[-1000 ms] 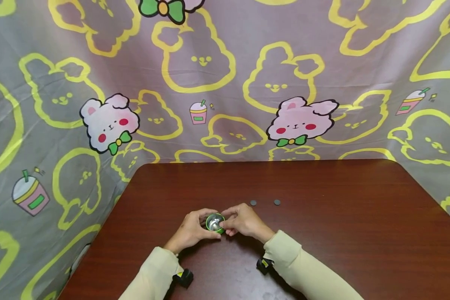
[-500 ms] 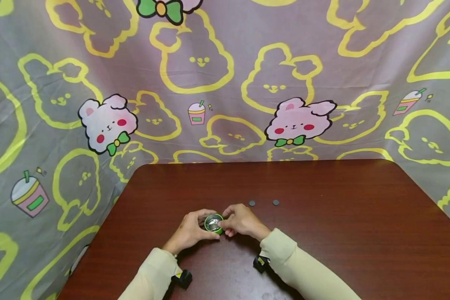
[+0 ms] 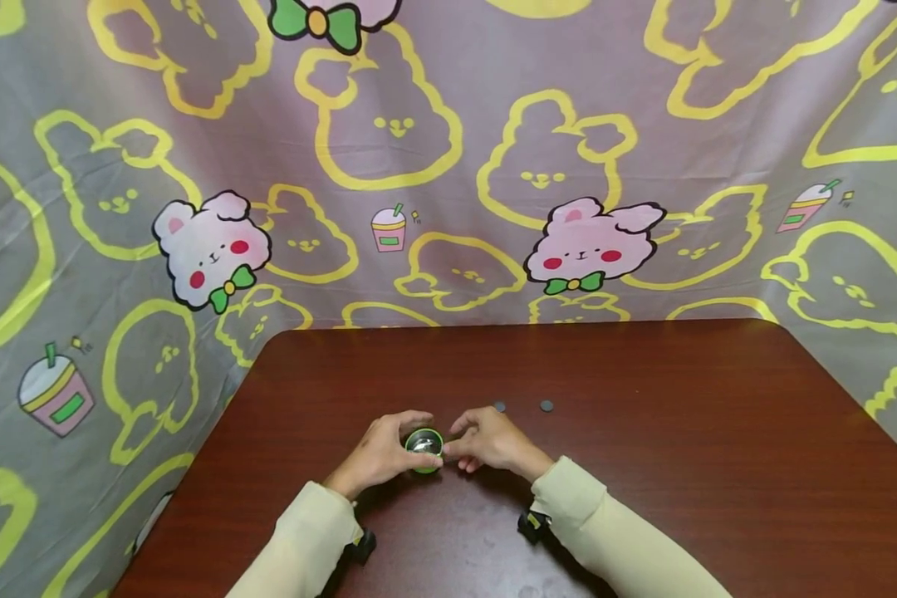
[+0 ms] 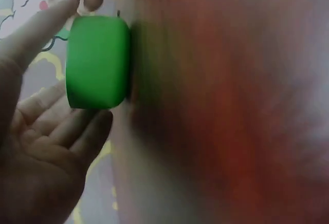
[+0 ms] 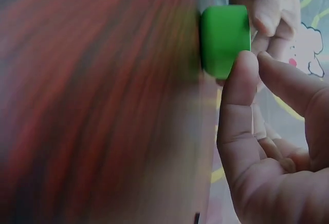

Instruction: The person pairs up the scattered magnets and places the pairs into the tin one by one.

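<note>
A small green bowl (image 3: 423,443) with a shiny metal inside stands on the brown table (image 3: 643,465) in the head view. My left hand (image 3: 376,451) holds it from the left, thumb over the near rim and fingers along the far side. The bowl's smooth green wall (image 4: 98,62) shows large in the left wrist view. On its right side is my right hand (image 3: 489,444), fingers bent, with thumb and index fingertips right at the rim. Those fingertips (image 5: 243,64) overlap the edge of the bowl in the right wrist view.
Two small dark grey discs lie beyond my right hand: the left disc (image 3: 499,407) is partly covered by the hand, the right disc (image 3: 546,406) lies free. A patterned cloth (image 3: 448,166) hangs behind the table.
The right fingertips have moved from over the bowl's inside out to its right edge. My left thumb has come up over the near rim.
</note>
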Motion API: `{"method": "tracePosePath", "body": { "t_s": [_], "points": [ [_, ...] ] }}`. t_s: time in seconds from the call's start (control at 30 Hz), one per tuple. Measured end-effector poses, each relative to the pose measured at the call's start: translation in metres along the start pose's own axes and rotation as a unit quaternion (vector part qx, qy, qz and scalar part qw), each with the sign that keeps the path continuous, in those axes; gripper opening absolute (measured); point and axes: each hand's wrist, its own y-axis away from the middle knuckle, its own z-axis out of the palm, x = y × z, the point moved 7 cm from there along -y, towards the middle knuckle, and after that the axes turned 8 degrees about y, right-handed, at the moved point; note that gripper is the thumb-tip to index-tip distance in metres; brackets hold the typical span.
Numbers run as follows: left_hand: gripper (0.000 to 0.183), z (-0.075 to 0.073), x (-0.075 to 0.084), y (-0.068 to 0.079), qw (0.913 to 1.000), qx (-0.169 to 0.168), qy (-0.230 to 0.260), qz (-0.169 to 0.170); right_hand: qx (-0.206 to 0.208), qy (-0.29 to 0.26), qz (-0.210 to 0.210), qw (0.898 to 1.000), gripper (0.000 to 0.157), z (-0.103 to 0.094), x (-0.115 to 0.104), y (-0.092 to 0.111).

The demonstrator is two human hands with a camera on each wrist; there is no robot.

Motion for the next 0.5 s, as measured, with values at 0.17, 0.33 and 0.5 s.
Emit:
{"method": "tracePosePath", "body": {
  "t_s": [0.17, 0.33, 0.5],
  "points": [
    [0.065, 0.004, 0.012, -0.011, 0.9993, -0.013, 0.035, -0.002, 0.002, 0.015, -0.004, 1.000, 0.034, -0.013, 0.002, 0.006],
    [0.063, 0.010, 0.022, -0.020, 0.9988, -0.029, 0.039, -0.001, 0.001, 0.025, -0.009, 1.000, 0.034, -0.026, 0.004, 0.013],
    [0.058, 0.016, 0.029, -0.028, 0.9994, -0.027, 0.020, 0.012, 0.002, 0.038, -0.019, 0.999, 0.035, -0.038, 0.009, 0.019]
  ]
}}
